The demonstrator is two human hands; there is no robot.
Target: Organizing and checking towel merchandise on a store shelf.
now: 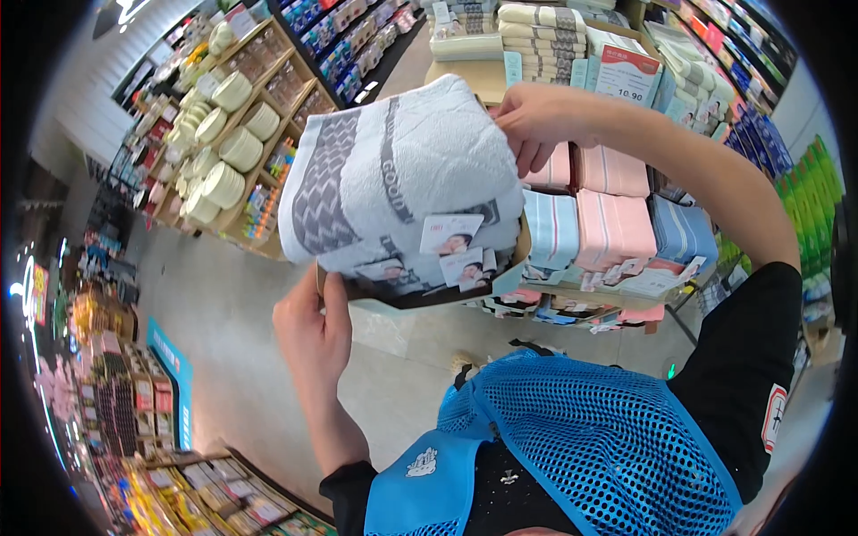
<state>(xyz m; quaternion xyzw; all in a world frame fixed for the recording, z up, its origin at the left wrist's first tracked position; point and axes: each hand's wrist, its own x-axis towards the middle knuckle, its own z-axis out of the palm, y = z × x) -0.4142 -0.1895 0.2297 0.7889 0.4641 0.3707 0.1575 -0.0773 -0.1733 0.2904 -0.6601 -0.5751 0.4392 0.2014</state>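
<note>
A cardboard display box (442, 300) with a pale green outside is held up in front of me, tilted. White folded towels (436, 147) with grey zigzag bands fill it and rise above its rim; several picture tags hang at their front. My left hand (312, 328) pinches the box's near left edge between thumb and fingers. At the far right side of the towels is my right hand (539, 124), its fingers curled down at their edge. The fingertips are partly hidden, so I cannot tell whether they grip box or towel.
Pink folded towels (613, 224) and blue towels (684, 224) fill a display table to the right. Behind them are stacked cream towels (543, 40) and a price sign (627, 74). Shelves of ceramic bowls (224, 184) stand at the left, low packaged-goods bins (221, 496) at the lower left.
</note>
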